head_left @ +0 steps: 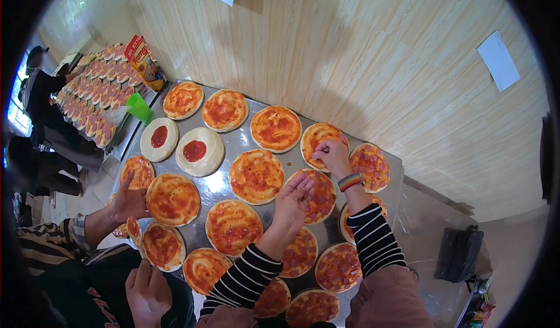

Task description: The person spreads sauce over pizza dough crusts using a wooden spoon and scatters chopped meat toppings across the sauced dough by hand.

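My left hand point(291, 202) is turned palm up and cupped over a pizza base point(322, 198) with sauce and diced ham, with small pinkish ham pieces in its curled fingers. Fingertips pinched together, my right hand point(333, 156) hangs over a sauced base point(318, 141) near the wall; whatever is in the pinch is hidden. Just right of it lies a base covered with ham cubes point(370, 167). Other ham-topped bases point(339, 268) lie nearer to me, partly under my forearms. Left of my hands sits a base with only sauce point(256, 176).
Across the metal table point(217, 182) are several sauced bases and two plain ones with a sauce blob point(200, 151). At left, a co-worker's hand point(129, 202) touches a base; their other hand point(149, 293) is nearby. A green cup point(139, 107) and a red-yellow packet point(144, 62) stand at the back left.
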A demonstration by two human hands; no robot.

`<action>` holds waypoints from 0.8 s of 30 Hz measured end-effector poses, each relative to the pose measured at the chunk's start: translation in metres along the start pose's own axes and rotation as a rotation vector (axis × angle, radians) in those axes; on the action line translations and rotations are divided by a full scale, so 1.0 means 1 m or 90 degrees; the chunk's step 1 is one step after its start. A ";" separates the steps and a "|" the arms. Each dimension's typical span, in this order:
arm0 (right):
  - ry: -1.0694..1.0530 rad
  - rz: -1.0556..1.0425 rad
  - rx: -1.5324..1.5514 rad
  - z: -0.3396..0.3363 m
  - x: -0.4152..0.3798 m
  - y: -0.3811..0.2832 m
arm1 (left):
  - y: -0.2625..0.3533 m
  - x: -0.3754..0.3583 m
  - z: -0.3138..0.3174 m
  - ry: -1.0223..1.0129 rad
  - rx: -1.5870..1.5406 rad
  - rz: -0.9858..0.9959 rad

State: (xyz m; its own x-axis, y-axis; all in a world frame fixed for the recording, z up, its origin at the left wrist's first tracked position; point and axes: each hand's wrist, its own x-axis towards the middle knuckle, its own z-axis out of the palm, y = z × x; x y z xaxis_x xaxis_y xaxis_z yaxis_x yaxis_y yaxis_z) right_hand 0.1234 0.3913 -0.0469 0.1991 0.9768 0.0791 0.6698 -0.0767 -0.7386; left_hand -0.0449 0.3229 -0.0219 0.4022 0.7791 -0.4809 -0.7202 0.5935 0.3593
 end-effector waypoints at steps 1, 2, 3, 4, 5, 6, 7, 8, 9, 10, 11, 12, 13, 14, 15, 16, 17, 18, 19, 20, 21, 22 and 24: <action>-0.001 0.001 0.000 0.003 0.000 0.001 | 0.001 -0.001 -0.002 -0.014 -0.002 0.001; 0.017 -0.024 -0.065 0.007 0.001 0.001 | 0.002 -0.001 -0.003 -0.028 -0.004 0.003; 0.034 -0.050 -0.131 0.008 0.001 0.000 | 0.003 -0.001 -0.003 -0.027 -0.004 0.002; 0.033 -0.050 -0.131 0.008 -0.001 -0.001 | 0.005 -0.001 -0.004 -0.029 -0.003 -0.001; 0.059 -0.083 -0.151 0.007 -0.003 -0.003 | 0.007 -0.001 -0.004 -0.032 -0.001 -0.002; 0.086 -0.118 -0.171 0.005 -0.004 -0.008 | 0.009 -0.001 -0.003 -0.033 -0.001 0.002; 0.085 -0.121 -0.171 -0.001 -0.009 -0.020 | 0.010 -0.001 -0.004 -0.035 -0.001 0.000; 0.042 -0.082 0.008 -0.008 -0.017 -0.031 | 0.010 -0.001 -0.004 -0.037 0.000 -0.004; -0.001 -0.042 0.184 -0.016 -0.024 -0.043 | 0.011 -0.001 -0.003 -0.037 -0.001 -0.003; -0.002 -0.041 0.183 -0.023 -0.031 -0.051 | 0.012 -0.002 -0.003 -0.031 0.026 -0.003; -0.117 -0.093 0.163 -0.030 -0.038 -0.057 | 0.012 -0.002 -0.002 -0.026 0.054 -0.003; -0.230 -0.144 0.142 -0.035 -0.044 -0.059 | 0.011 -0.002 -0.001 -0.027 0.054 -0.006; -0.229 -0.143 0.140 -0.036 -0.049 -0.061 | 0.010 -0.001 0.001 -0.041 0.084 -0.009; -0.223 -0.168 0.079 -0.035 -0.053 -0.063 | 0.010 -0.001 0.002 -0.055 0.115 -0.009; -0.217 -0.196 0.020 -0.035 -0.054 -0.065 | 0.009 0.000 0.003 -0.057 0.115 -0.008; -0.217 -0.198 0.019 -0.036 -0.053 -0.065 | 0.006 0.001 0.002 -0.044 0.122 -0.021; -0.232 -0.182 0.035 -0.037 -0.052 -0.063 | 0.005 0.002 0.001 -0.030 0.130 -0.034; -0.246 -0.165 0.052 -0.037 -0.051 -0.059 | 0.004 0.002 0.001 -0.032 0.132 -0.033; -0.245 -0.165 0.053 -0.035 -0.048 -0.056 | 0.004 0.001 0.000 -0.039 0.127 -0.032; -0.194 -0.077 0.164 -0.033 -0.041 -0.052 | 0.004 0.000 0.000 -0.045 0.121 -0.030; -0.143 0.013 0.274 -0.029 -0.033 -0.046 | 0.004 -0.001 -0.001 -0.044 0.121 -0.030; -0.144 0.013 0.275 -0.024 -0.021 -0.033 | 0.006 -0.003 0.000 -0.041 0.116 -0.026; -0.045 -0.008 0.128 -0.011 0.005 -0.004 | 0.006 -0.004 -0.002 -0.038 0.112 -0.022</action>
State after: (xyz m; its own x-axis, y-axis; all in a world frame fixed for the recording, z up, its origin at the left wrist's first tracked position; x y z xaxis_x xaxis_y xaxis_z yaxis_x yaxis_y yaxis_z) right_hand 0.1293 0.3942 -0.0360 0.1366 0.9895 0.0466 0.5145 -0.0307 -0.8569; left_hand -0.0524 0.3232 -0.0198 0.4618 0.7648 -0.4492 -0.5974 0.6426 0.4798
